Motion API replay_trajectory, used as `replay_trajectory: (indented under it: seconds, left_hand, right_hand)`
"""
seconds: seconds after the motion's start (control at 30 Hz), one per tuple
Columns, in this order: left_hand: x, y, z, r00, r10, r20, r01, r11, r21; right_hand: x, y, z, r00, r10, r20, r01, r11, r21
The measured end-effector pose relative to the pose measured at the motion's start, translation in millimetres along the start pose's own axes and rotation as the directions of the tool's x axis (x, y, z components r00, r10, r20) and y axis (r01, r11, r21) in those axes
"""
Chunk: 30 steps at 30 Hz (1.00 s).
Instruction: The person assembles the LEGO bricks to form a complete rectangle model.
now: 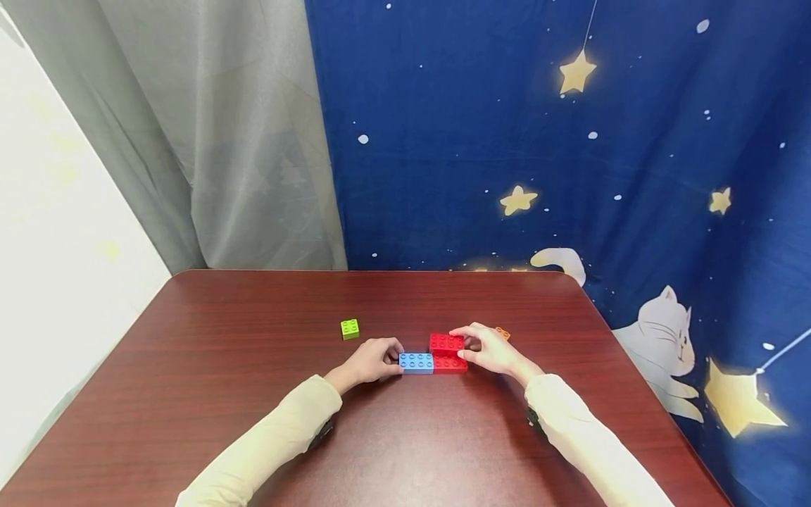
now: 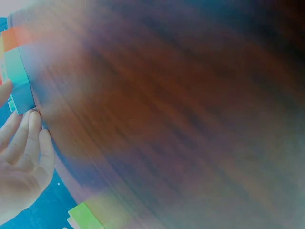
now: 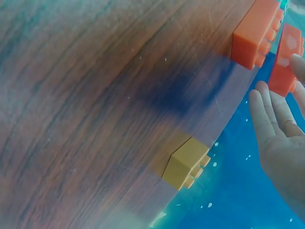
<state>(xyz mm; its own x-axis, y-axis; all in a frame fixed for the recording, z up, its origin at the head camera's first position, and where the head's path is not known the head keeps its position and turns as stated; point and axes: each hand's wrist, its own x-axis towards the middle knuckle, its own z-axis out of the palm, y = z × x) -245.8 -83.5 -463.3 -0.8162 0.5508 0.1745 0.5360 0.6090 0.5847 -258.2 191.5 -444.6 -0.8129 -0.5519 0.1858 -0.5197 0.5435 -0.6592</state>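
Observation:
A blue building brick [image 1: 416, 363] and a red building brick [image 1: 450, 366] lie end to end on the table. My left hand [image 1: 372, 360] grips the left end of the blue brick between thumb and fingers. In my right hand [image 1: 494, 351], thumb and fingers pinch the right end of a second red brick [image 1: 446, 343]. The right wrist view shows this held red brick [image 3: 287, 57] apart from the lower red brick [image 3: 255, 33], with a gap between them. Its studs point up, away from the tabletop.
A small lime green brick [image 1: 350, 329] sits beyond my left hand. Partly hidden behind my right hand is a small orange brick [image 1: 503, 333]. The dark red-brown wooden table [image 1: 253, 338] ends at a blue star-patterned curtain [image 1: 443, 141] and a grey one [image 1: 253, 141].

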Motion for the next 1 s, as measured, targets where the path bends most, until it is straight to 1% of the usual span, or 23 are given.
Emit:
replay_trajectory:
  seconds: [0.33,0.53,0.7,0.83,1.0]
  left_hand:
    - [-0.4,2.5,-1.0,1.000,0.001,0.006,-0.002,1.000,0.001]
    - [0.2,1.5,-0.3,1.000,0.009,-0.001,-0.009,1.000,0.005]
    - [1.0,-0.2,0.4,1.000,0.006,0.008,-0.006,1.000,0.003]
    - [0.8,-1.1,0.4,1.000,-0.002,0.011,0.002,1.000,0.001]
    - [0.4,-0.2,-0.1,1.000,-0.003,0.005,0.003,1.000,0.000]
  right_hand:
    - [-6.6,-6.4,4.4,0.999,-0.039,0.010,0.039,0.999,0.015]
    - [-7.8,-7.1,9.2,0.998,-0.064,0.000,0.064,0.998,0.008]
    - [-7.9,-9.6,12.1,0.997,-0.077,-0.002,0.077,0.997,0.006]
    - [-7.7,-10.2,14.7,0.996,-0.086,-0.007,0.086,0.996,-0.034]
    - [-6.2,-8.2,17.9,0.997,-0.075,-0.017,0.073,0.994,-0.077]
